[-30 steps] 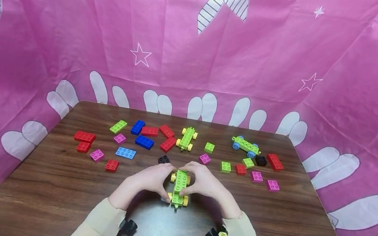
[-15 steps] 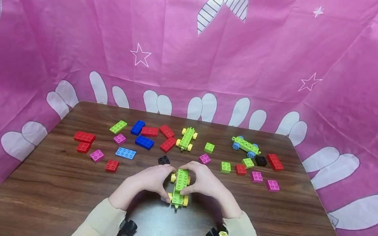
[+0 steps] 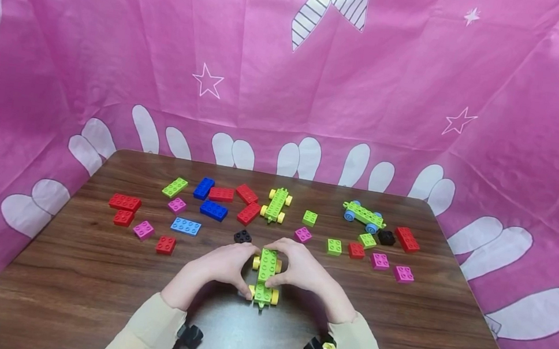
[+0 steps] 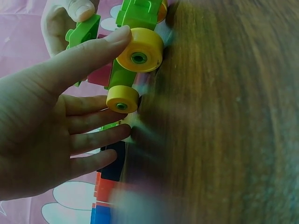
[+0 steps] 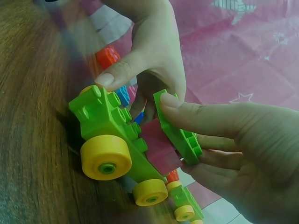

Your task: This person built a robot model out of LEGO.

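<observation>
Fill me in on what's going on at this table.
A person has both hands at a yellow-wheeled green base. The right hand pinches a lime-green brick against a pink block on that base; whether the brick is fully pressed on is hard to tell. The left hand touches the base's left side. Beyond the hands, loose bricks lie spread across the table, with a second yellow-wheeled base and a blue-wheeled one.

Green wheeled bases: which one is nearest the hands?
The yellow-wheeled front base, between the left hand and right hand. The other yellow-wheeled base and the blue-wheeled base lie farther back, untouched.
</observation>
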{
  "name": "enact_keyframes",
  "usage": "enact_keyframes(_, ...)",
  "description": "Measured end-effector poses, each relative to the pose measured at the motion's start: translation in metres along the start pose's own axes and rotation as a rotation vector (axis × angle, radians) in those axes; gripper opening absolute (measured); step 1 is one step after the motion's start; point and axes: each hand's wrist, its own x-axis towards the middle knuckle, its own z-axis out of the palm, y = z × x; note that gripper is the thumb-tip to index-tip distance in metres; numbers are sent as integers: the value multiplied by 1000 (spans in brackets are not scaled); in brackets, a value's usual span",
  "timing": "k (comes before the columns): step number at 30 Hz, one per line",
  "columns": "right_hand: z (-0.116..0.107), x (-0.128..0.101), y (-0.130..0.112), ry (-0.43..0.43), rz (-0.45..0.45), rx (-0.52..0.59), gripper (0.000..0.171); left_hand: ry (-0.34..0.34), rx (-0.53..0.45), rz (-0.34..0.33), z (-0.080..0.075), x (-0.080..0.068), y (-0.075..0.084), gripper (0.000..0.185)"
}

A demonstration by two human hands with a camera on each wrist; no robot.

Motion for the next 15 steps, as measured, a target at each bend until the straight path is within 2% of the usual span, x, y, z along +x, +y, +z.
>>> enact_keyframes(15, 1, 0, -2, 15, 4, -2, 69, -10, -16, -12, 0, 1, -1, 88)
